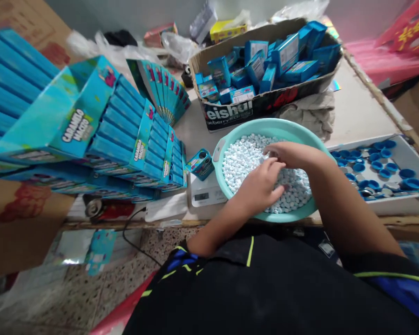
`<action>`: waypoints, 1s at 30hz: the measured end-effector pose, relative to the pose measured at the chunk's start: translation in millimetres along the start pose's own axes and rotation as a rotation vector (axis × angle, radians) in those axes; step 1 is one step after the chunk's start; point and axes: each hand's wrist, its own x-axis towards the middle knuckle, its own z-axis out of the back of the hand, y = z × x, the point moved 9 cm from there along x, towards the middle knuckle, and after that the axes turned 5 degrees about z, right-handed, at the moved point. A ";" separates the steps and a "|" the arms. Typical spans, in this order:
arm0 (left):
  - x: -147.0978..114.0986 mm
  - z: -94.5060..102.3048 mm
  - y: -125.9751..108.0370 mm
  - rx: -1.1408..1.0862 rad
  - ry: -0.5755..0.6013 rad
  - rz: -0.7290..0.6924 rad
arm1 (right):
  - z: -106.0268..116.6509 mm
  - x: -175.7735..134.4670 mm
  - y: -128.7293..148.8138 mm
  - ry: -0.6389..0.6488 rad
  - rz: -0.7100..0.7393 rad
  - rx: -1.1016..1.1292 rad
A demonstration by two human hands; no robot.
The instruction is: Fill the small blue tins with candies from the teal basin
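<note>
Both of my hands are inside a mint-green plastic basin (226,186) filled with small white tablet-like pieces (242,160). My left hand (260,186) lies over the pieces, with thumb and fingers apart. Beyond it, my right hand (289,156) bends down with curled fingers close to the left fingertips. Something small and greyish shows between the hands, too unclear to name. The basin stands partly over a white digital scale (209,194). A small blue box (200,164) with round openings rests on the scale, left of the basin.
Stacked blue display cartons (125,128) rise at the left. Behind the basin stands a cardboard box (230,111) of small blue boxes, beside a crumpled cloth (309,114). A white tray (405,200) at the right holds blue caps and metal tins. A can (108,209) lies near the table edge.
</note>
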 end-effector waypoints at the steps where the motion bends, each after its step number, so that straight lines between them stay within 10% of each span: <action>1: -0.7 -9.1 1.4 0.004 0.051 0.011 | -2.5 0.6 -1.7 0.019 0.006 -0.011; 30: -10.1 -25.8 16.2 0.093 0.273 0.000 | -6.9 -1.1 -2.8 0.071 -0.120 0.036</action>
